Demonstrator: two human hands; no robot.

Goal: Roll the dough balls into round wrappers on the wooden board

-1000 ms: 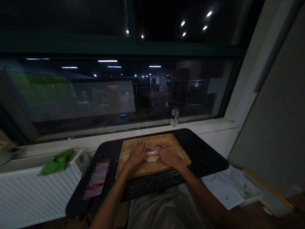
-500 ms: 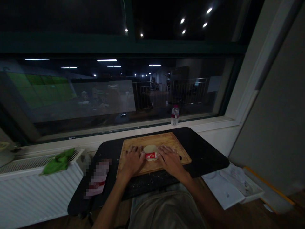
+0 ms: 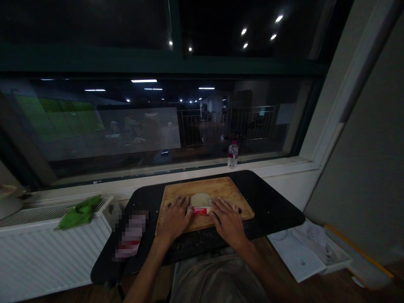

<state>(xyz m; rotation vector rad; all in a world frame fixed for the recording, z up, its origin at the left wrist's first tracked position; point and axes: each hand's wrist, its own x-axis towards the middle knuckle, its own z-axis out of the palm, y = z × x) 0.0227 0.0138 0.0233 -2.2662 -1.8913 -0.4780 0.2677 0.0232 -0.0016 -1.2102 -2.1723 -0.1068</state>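
A flat round of pale dough (image 3: 200, 198) lies on a wooden cutting board (image 3: 222, 187). Across its near edge lies a cylinder with a red and white label (image 3: 201, 210), used like a rolling pin. My left hand (image 3: 174, 217) rests palm down on the cylinder's left end, fingers stretched flat. My right hand (image 3: 227, 217) presses on its right end the same way. Neither hand wraps round it. The board sits on a black table (image 3: 273, 206) dusted with flour near me.
A water bottle (image 3: 232, 154) stands on the window sill beyond the table. Left of the board lies a blurred red and white packet (image 3: 130, 235). A green cloth (image 3: 78, 211) lies on a white radiator (image 3: 47, 248). Papers (image 3: 304, 250) lie low at the right.
Both hands have drawn the cylinder back toward me over the dough. More of the dough now shows beyond the cylinder.
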